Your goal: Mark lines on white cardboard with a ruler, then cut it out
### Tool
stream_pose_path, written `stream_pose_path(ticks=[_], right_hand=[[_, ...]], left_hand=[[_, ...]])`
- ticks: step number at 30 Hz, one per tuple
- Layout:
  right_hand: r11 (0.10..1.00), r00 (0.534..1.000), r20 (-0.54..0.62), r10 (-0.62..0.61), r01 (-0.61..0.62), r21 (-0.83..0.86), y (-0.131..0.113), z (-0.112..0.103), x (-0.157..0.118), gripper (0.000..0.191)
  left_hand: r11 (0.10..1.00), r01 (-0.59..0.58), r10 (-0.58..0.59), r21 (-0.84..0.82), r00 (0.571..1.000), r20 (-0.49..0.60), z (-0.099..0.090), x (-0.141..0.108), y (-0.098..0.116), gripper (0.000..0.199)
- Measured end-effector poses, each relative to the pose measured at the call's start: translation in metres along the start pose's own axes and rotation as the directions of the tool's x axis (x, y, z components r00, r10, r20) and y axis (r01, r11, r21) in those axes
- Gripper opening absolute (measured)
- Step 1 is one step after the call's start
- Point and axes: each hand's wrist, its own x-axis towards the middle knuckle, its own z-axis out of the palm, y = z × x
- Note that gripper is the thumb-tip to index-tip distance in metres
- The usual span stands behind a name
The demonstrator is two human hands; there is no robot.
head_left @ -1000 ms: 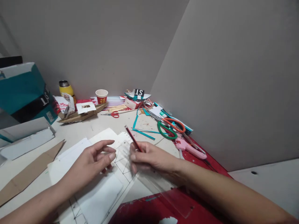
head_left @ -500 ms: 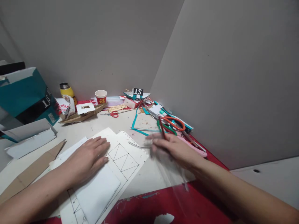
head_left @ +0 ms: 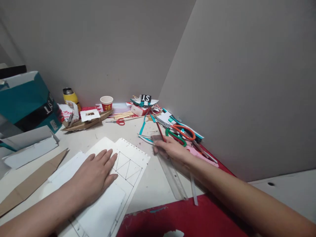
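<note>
My left hand lies flat with its fingers spread on white paper that bears a ruled drawing of squares and diagonals. A smaller blank white sheet sits partly beneath that palm. Right of the paper, my right hand is closed round a dark red pencil, whose shaft points up and away. The same fingers grip the far end of a clear ruler, which reaches back toward the table's near edge. A thin pale strip lies beside the ruler.
Orange-handled scissors, green-handled scissors and craft scraps crowd the right side. Small red scissors, a paper cup and a cardboard boat shape stand farther back. A teal box and brown cardboard are left.
My right hand has shifted slightly left with the pencil and ruler, and the ruler is lower toward the table. The drawn paper has slid a little left under my left hand.
</note>
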Motion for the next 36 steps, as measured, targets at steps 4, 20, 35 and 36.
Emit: stream_pose_path(ticks=[4,20,35,36], right_hand=[[0.997,0.998,0.015,-0.068,0.069,-0.03,-0.011,0.003,-0.01,0.025],[0.998,0.674,0.736,0.061,-0.067,-0.022,-0.028,0.061,0.029,0.036],[0.991,0.789,0.612,0.061,0.026,-0.133,-0.012,0.005,0.034,0.025],[0.988,0.8,0.597,0.069,0.03,-0.154,-0.012,0.003,0.034,0.025]], left_hand=[[0.972,0.126,-0.115,0.198,0.991,-0.066,0.0,-0.007,0.011,0.057],[0.166,0.122,-0.127,-0.978,0.987,0.102,-0.037,0.046,-0.033,0.031],[0.025,0.1,-0.233,-0.995,0.968,0.091,-0.01,0.043,-0.07,0.029],[0.017,0.095,-0.237,-0.995,0.967,0.089,-0.009,0.043,-0.071,0.028]])
